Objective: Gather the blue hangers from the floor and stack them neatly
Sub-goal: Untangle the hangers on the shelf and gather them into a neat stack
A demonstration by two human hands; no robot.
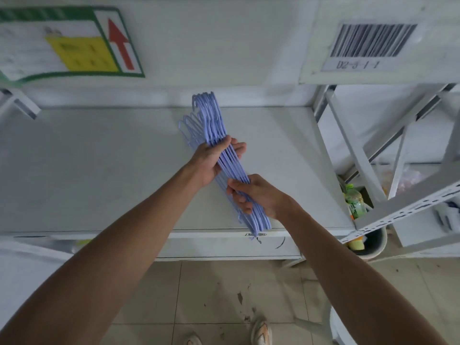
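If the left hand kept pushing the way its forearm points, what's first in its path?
Beyond the hangers that the left hand grips, likely the white shelf surface, then the back wall; depth is unclear.

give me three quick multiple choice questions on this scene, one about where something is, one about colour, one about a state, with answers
1. Where is the bundle of hangers?
A. over the white shelf
B. on the floor tiles
C. in the bin

2. What colour is the arrow on the wall sign?
A. blue
B. red
C. black

3. How are the hangers held?
A. left hand only
B. lying loose, untouched
C. both hands grip them

Answers: 1 A, the bundle is held above the shelf; 2 B, the arrow is red; 3 C, the left hand and right hand both curl round the bundle.
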